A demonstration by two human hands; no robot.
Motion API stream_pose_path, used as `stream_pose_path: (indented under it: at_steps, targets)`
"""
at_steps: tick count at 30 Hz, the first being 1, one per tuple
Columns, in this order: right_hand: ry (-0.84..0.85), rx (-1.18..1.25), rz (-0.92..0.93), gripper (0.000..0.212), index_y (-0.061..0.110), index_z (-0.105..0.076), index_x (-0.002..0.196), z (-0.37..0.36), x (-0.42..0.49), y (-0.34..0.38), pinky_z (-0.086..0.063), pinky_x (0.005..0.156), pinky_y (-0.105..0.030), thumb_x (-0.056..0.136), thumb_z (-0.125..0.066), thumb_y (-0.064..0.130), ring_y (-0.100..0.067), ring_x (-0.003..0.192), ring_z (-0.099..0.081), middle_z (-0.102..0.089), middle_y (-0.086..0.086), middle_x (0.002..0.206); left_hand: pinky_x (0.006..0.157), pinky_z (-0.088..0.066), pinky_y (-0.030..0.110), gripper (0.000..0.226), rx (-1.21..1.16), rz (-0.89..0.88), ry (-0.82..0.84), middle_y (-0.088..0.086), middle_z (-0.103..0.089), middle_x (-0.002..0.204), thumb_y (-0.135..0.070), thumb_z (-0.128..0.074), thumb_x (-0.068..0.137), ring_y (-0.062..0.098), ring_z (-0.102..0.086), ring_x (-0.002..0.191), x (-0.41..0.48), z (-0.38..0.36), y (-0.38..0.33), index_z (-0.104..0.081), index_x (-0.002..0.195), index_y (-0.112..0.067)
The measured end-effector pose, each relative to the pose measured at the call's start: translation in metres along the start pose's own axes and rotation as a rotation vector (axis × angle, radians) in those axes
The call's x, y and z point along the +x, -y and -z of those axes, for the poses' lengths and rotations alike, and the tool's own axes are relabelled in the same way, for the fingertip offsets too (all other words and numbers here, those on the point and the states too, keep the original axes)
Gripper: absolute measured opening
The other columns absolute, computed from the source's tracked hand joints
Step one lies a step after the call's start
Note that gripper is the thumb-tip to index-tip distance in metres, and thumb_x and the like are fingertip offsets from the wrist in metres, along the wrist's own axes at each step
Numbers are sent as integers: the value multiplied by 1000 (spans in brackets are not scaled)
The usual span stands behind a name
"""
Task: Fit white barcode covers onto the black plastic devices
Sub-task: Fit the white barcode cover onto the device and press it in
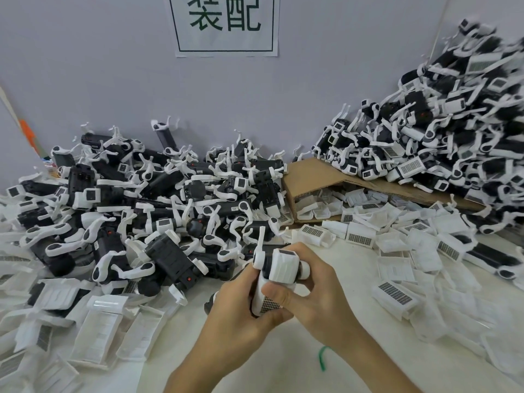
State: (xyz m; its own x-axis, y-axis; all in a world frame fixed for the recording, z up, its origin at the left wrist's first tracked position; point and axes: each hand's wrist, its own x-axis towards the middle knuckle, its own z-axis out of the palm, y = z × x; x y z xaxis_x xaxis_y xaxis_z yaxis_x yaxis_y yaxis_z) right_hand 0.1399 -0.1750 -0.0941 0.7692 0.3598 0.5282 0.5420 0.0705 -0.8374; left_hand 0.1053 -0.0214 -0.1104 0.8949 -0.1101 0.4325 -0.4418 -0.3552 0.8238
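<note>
Black plastic device (283,268) sits in both my hands above the middle of the bench (283,370), nearer its front edge than the wall. The left hand (238,316) comes in from below, its grip clamped round the lower body of the device. The right hand (323,296) reaches in from the right side, its grip also clamped on the device, fingers curled over the white upper end and thumb laid across the white barcode cover (268,304). That cover lies against the device between my two hands, with its dark printed grid just showing under the thumb; I cannot tell whether it is fully seated. Along the back-left part of the bench a big heap of devices (158,199) in black and white leans against the grey wall (85,66), and a taller heap (453,131) climbs up the back-right corner. Between the two heaps a brown cardboard box (312,177) lies on its side with its mouth toward me, and loose covers (360,236) lie spread from it over the right side of the bench. More white covers (99,330) lie scattered along the left front edge. A green tie (322,358) lies on the bare bench beside my right forearm. A white sign (225,24) with green characters hangs on the wall above.
</note>
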Motion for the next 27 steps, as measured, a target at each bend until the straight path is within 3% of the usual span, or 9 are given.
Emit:
stream_pose_path:
  at_steps: [5,9,11,15,19,21,23,25,27]
  targets:
    - [41,-10,-89,34,38,-68,109,8,5,-2,-56,82,-31,77,-78,44,-18,97,-68,-69,3,104,72,-58,48,45,-27,52,-3,-8,-72,99,-36,-79,74,13,-68,81,-1,-2,-1,-60,114,-46]
    - [-55,-109,-102,34,47,-70,106,23,10,-2,-53,89,-29,73,-71,55,-9,118,-57,-54,16,125,58,-56,24,50,-103,67,-178,-10,-71,97,-34,-86,64,14,-71,74,0,2,-5,-63,106,-48]
    - [-95,-143,-114,35,41,-72,104,26,11,-3,-52,85,-29,73,-70,57,-9,109,-58,-55,17,114,63,-59,27,52,-83,74,-260,-14,-69,102,-37,-86,63,14,-71,78,1,7,-3,-62,108,-46]
    - [47,-7,-187,35,24,-66,109,24,10,-7,-52,86,-45,82,-69,46,-25,97,-63,-68,-4,102,65,-61,47,53,-90,72,-251,-13,-68,102,-47,-82,62,19,-68,72,0,9,-4,-62,111,-44]
    - [113,58,-214,37,23,-59,124,28,11,-4,-46,69,-18,88,-67,26,-1,77,-57,-63,17,84,62,-55,45,54,-124,64,-273,-8,-69,102,-46,-82,63,39,-60,68,0,8,-8,-62,113,-40]
    - [150,57,-238,39,22,-60,125,31,11,-3,-44,63,-17,87,-66,23,-3,71,-53,-59,15,80,65,-53,49,51,-149,62,-304,-5,-70,100,-47,-79,64,46,-56,72,1,9,-9,-64,112,-37]
    - [180,63,-267,34,19,-62,120,34,11,-2,-44,59,-23,86,-66,24,-11,70,-52,-60,6,81,67,-54,45,44,-169,47,-324,-1,-72,97,-47,-76,67,44,-57,76,1,12,-11,-64,109,-36]
    - [184,88,-305,33,14,-61,113,34,11,-1,-44,56,-26,85,-66,32,-16,70,-53,-65,3,82,68,-55,35,38,-172,28,-330,2,-73,92,-48,-73,71,29,-64,80,1,15,-10,-65,106,-36]
    - [192,129,-339,38,16,-61,110,35,11,-2,-44,55,-25,82,-64,40,-16,69,-56,-67,-1,84,72,-54,45,36,-182,36,-332,5,-73,90,-51,-70,73,29,-66,87,2,17,-11,-67,105,-35]
